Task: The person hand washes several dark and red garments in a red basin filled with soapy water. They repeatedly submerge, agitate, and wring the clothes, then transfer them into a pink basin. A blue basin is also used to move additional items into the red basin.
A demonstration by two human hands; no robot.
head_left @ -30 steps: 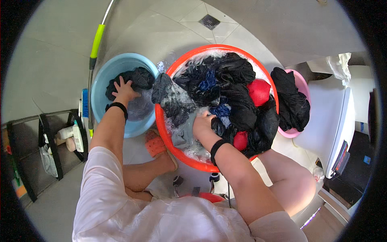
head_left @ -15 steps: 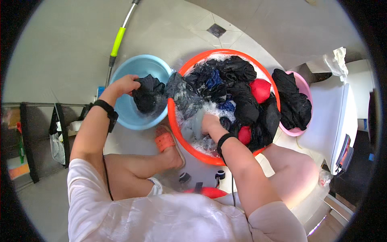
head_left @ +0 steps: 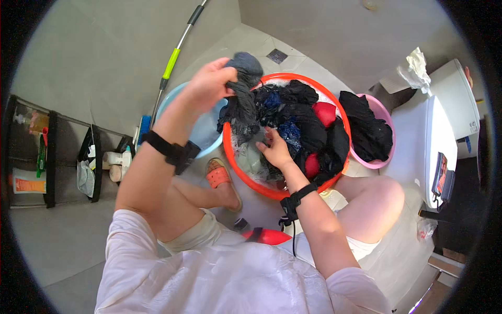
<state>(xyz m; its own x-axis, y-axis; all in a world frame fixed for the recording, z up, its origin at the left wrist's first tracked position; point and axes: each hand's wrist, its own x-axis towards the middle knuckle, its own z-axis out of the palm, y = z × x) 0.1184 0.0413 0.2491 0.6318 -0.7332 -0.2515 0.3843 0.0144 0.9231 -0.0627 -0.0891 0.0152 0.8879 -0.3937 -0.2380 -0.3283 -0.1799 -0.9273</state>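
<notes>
**Dark garment (head_left: 242, 91) held over the red tub's (head_left: 256, 189) left rim**

On the grey tiled floor (head_left: 252, 51), the blue basin (head_left: 207, 130) is partly hidden by the left forearm (head_left: 172, 120). The garment is gripped in the left hand (head_left: 212, 83), its lower end hard to make out. The right hand's (head_left: 276, 149) fingers are parted inside that rim; whether cloth is touched cannot be told. Rightward, the pink basin (head_left: 379, 109) is partly covered by black cloth (head_left: 366, 131).

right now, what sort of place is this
Probably a bathroom: a square dark floor drain sits among pale grey floor tiles, what looks like a white toilet stands at the right, and a large round orange tub holds wet dark clothes.
</notes>
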